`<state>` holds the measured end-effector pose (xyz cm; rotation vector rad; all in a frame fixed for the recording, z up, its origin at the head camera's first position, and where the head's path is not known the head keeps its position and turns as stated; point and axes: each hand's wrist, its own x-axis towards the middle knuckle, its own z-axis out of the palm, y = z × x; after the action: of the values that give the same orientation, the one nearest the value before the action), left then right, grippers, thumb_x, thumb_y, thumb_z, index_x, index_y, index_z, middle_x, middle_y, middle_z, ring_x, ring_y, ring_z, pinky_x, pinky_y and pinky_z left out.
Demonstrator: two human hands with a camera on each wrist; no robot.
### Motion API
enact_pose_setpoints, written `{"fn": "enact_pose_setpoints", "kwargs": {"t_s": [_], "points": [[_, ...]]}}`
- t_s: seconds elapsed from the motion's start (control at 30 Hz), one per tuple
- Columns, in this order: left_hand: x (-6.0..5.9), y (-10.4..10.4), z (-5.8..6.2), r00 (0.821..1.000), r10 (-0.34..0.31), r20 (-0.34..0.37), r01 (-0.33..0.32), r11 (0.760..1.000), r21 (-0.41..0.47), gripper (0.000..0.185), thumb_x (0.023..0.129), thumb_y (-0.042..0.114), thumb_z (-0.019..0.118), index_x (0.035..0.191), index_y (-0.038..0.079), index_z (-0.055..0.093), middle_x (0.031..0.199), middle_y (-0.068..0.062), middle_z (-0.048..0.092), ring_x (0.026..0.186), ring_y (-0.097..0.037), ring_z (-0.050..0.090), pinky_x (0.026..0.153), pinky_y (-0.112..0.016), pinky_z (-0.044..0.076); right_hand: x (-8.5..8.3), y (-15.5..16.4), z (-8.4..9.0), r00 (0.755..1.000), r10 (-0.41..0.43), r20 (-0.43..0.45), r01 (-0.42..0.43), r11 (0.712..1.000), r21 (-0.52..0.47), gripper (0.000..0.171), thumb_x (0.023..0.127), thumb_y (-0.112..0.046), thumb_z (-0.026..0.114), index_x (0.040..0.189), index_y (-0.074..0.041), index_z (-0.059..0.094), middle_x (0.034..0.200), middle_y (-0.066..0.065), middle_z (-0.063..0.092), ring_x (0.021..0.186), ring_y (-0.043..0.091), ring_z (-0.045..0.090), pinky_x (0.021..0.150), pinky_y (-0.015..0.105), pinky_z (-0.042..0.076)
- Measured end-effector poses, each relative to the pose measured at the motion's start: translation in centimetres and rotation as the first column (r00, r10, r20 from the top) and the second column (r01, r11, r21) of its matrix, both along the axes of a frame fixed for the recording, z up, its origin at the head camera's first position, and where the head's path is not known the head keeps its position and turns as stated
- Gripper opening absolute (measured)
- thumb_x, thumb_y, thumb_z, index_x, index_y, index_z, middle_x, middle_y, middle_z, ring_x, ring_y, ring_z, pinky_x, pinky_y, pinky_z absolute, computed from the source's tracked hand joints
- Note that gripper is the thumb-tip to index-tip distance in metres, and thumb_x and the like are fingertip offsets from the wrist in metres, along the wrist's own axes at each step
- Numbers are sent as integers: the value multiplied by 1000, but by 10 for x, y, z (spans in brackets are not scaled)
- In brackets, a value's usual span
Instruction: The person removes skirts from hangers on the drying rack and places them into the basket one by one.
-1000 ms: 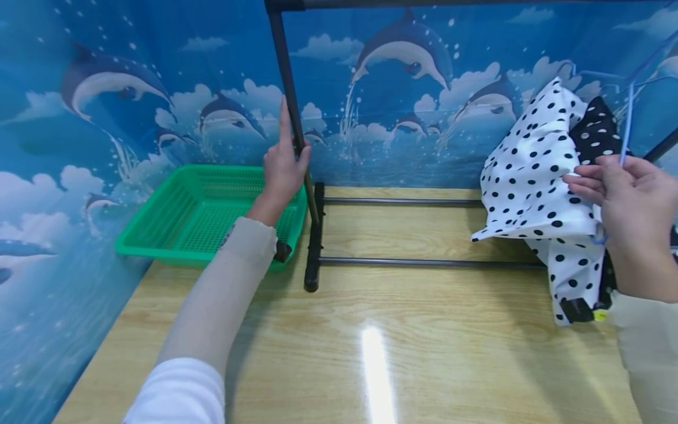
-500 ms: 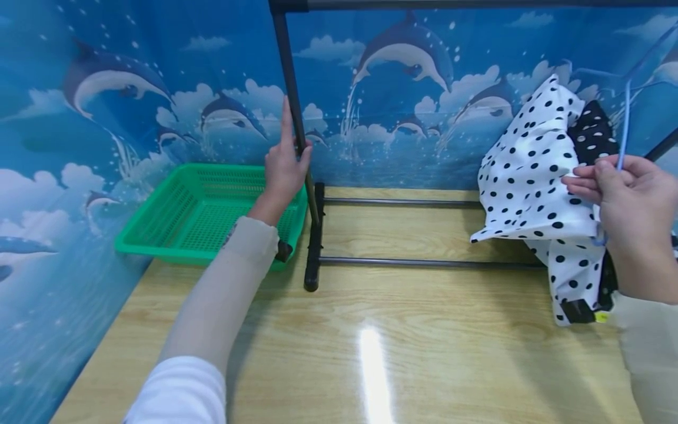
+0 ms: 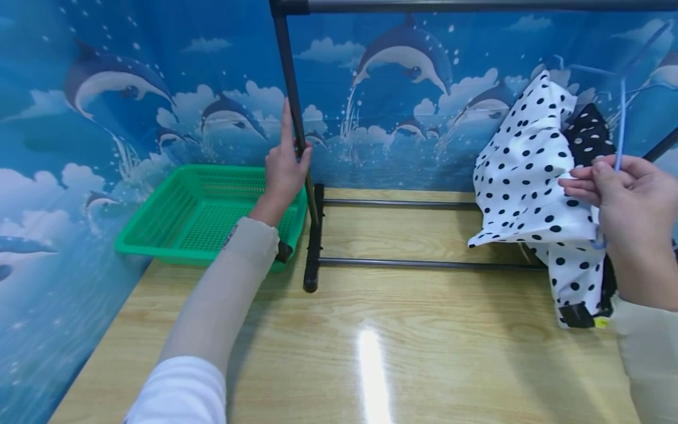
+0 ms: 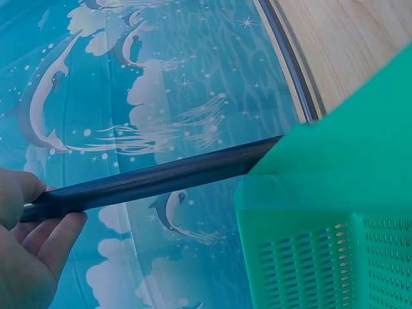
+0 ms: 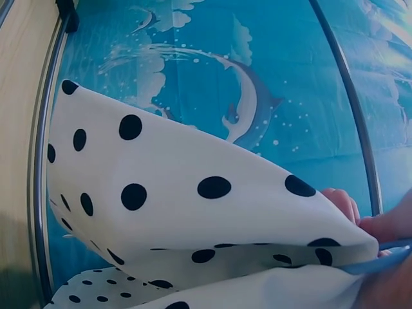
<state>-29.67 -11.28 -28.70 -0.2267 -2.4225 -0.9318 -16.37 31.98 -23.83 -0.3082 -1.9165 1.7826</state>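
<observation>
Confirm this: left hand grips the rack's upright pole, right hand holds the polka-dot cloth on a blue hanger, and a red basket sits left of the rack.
One detail is wrong: the basket is green, not red, as the head view shows. The rest stands: the left hand grips the pole, and the right hand holds the cloth on the hanger.

No writing, number or brand can be read anywhere here. The backdrop (image 3: 159,88) behind both hands carries only printed dolphins and clouds. The spotted cloth (image 3: 529,171) in the right hand's (image 3: 630,218) grip shows black dots and no lettering. Just below that grip, a small yellow tag (image 3: 600,322) sits at the wrist, too small to make out any marks. The green basket (image 3: 201,212) beside the left hand's (image 3: 283,171) grip on the rack pole (image 3: 290,76) bears no label.
</observation>
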Motion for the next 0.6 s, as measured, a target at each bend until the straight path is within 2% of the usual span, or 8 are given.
{"fn": "enact_pose_setpoints", "kwargs": {"t_s": [0.43,0.6], "points": [[0,-1,-1,1000,8,-8,-8,1000,-7,81,100,24,54,156,32,-4,113,-8,70,83,-31,67,77,-46,52,11,-21,6,998,42,-50,-42,999,-9,24,91,-26,60,108,-8,59,90,0,69,78,8,71,68,17,52],[0,0,-1,1000,7,-5,-7,1000,-9,81,100,24,54,156,32,-4,114,-7,70,84,-31,67,76,-46,52,15,-26,6,998,46,-36,-45,999,11,23,92,-26,59,108,-8,59,90,-1,69,78,7,71,69,17,52]]}}
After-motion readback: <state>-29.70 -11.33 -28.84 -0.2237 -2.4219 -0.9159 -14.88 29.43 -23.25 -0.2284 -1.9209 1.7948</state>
